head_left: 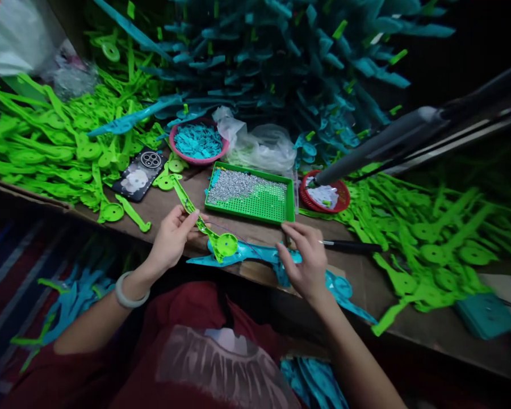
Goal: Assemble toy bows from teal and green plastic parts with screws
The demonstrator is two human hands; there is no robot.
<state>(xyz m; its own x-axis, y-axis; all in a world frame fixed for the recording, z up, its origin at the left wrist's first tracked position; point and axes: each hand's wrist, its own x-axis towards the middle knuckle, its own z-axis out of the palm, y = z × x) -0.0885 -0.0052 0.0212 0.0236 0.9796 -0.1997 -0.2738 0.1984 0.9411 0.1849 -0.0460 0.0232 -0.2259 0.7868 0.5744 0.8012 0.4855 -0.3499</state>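
My left hand [172, 238] pinches a long bright green plastic piece [227, 245] with a round end, tilted over the table edge. A thin dark wire trails from this piece towards the right. My right hand [304, 258] is by the tray's front corner, fingers curved and thumb apart from the index finger; I see nothing held between them. Behind it a slim tool with a black handle [357, 246] lies on the table. Blue plastic pieces [259, 253] lie below both hands at the edge. The green perforated tray [259, 215] ahead holds many small silvery parts, probably screws.
Green pieces [38, 142] heap up at left and more green pieces [438, 244] at right. A pink bowl [174, 150] of blue bits, a phone [138, 176], clear plastic bags [266, 145] and a red basket [344, 199] surround the tray. A grey pole [375, 142] slants in from the right.
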